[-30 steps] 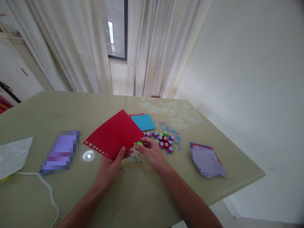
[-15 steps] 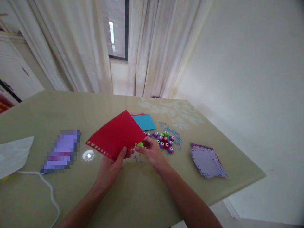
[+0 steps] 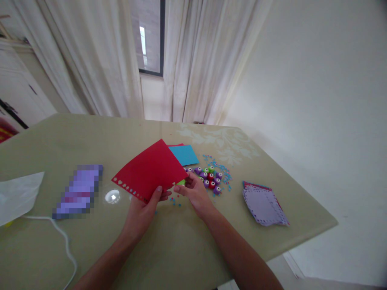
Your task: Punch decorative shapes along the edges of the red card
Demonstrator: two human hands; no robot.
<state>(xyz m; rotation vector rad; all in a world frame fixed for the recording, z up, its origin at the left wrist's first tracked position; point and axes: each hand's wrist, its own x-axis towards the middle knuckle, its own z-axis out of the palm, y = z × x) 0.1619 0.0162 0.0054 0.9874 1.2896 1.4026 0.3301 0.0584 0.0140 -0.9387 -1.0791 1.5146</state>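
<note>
My left hand [image 3: 145,205] grips a sheet of red paper [image 3: 151,167] by its near edge, thumb on top and fingers beneath. A row of small punched shapes runs along the sheet's left edge, and another hole shows near its right corner. In my right hand [image 3: 195,195] is a green craft hole punch [image 3: 181,183], held at that right corner and partly hidden by the paper and my fingers. Just beyond this hand, several small purple, red and green punches [image 3: 211,176] stand in a cluster.
Blue paper [image 3: 186,155] lies behind the red sheet. Tiny confetti [image 3: 222,167] is scattered around the punches. A stack of punched lilac paper [image 3: 263,203] sits at the right. On the left are a blurred purple object [image 3: 80,191], a white sheet [image 3: 19,197] and a white cable [image 3: 66,241].
The red sheet has shifted very slightly right. The green punch has slid a little along with it, and its hole by the right corner shows near my right thumb.
</note>
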